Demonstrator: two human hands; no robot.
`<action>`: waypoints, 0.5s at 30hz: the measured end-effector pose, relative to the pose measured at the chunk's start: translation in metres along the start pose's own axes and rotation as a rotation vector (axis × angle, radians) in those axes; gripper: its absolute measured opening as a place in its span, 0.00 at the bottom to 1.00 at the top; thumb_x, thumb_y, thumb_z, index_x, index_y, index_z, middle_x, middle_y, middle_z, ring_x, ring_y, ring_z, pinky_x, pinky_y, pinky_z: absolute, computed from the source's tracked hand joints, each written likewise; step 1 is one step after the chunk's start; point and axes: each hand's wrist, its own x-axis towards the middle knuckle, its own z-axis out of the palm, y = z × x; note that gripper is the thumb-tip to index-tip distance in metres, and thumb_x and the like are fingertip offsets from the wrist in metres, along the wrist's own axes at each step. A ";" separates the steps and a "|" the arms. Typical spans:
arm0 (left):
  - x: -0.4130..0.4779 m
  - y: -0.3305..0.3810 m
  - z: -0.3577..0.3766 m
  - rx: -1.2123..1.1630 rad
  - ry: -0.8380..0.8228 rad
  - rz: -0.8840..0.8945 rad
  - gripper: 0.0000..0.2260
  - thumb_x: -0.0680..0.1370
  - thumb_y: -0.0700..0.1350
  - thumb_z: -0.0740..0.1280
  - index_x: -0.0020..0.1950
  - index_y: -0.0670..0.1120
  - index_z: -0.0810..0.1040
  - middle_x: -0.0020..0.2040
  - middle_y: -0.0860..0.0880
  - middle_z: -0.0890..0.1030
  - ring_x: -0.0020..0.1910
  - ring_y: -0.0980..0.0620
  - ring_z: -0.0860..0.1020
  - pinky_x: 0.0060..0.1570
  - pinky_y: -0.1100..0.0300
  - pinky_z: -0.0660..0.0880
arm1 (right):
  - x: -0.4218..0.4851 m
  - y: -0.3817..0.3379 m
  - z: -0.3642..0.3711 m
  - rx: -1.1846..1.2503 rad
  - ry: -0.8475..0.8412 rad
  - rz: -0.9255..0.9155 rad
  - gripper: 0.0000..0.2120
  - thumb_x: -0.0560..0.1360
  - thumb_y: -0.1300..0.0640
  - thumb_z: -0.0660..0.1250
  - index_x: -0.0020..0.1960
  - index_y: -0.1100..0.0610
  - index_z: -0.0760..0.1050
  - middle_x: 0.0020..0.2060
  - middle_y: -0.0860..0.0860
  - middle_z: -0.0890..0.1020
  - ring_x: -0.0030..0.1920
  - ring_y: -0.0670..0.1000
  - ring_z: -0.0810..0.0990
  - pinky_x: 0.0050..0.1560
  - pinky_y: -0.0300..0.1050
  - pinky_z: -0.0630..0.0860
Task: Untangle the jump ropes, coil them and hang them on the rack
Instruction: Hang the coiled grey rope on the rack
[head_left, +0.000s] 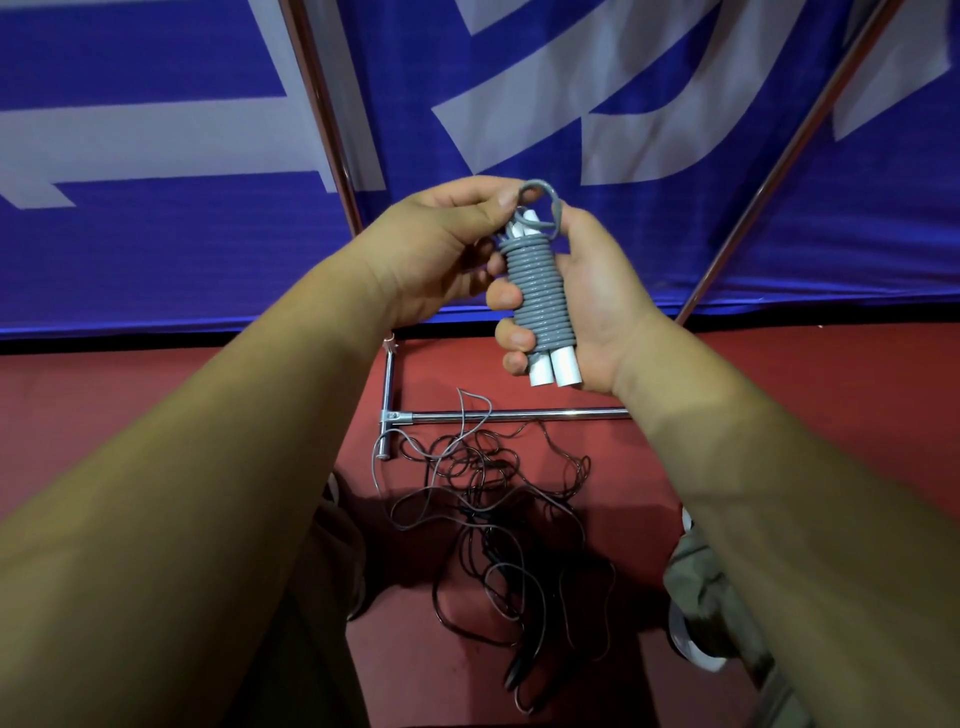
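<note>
White marks on the blue banner (156, 260) cannot be read.

Blue-and-white banner (156, 249), red floor (130, 400)

Sports hall: red floor (156, 415), blue banner (675, 244)

Two bare grips show: the left grip (431, 249) and the right grip (587, 312). One grey plastic jump rope (540, 296) is coiled round two white cylindrical handles (565, 371). One tangle of thin dark and grey ropes (493, 493) lies on the red floor (156, 415); the number of ropes in it cannot be told. There are two slanted chrome rack poles (321, 104), two chrome base bars (519, 414) and one blue banner with white markings (156, 249).
</note>
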 end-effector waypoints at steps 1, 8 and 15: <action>0.000 0.000 -0.001 0.015 0.001 -0.002 0.08 0.83 0.45 0.69 0.60 0.46 0.86 0.46 0.45 0.83 0.37 0.52 0.75 0.40 0.62 0.78 | 0.000 0.001 0.000 -0.014 0.008 0.000 0.29 0.80 0.30 0.57 0.47 0.56 0.74 0.34 0.52 0.73 0.26 0.53 0.69 0.33 0.46 0.71; -0.001 0.007 -0.003 0.270 0.063 0.149 0.08 0.81 0.36 0.71 0.59 0.40 0.84 0.48 0.31 0.81 0.40 0.42 0.80 0.50 0.52 0.83 | 0.007 0.011 -0.002 -0.069 0.134 -0.051 0.38 0.80 0.23 0.52 0.54 0.57 0.77 0.34 0.53 0.75 0.27 0.53 0.71 0.33 0.48 0.75; -0.006 0.012 -0.004 0.282 0.080 0.074 0.07 0.80 0.33 0.71 0.57 0.37 0.84 0.47 0.38 0.85 0.46 0.44 0.83 0.56 0.51 0.83 | 0.012 0.016 -0.002 -0.207 0.202 -0.115 0.37 0.79 0.23 0.54 0.55 0.57 0.79 0.35 0.52 0.76 0.28 0.53 0.72 0.34 0.51 0.78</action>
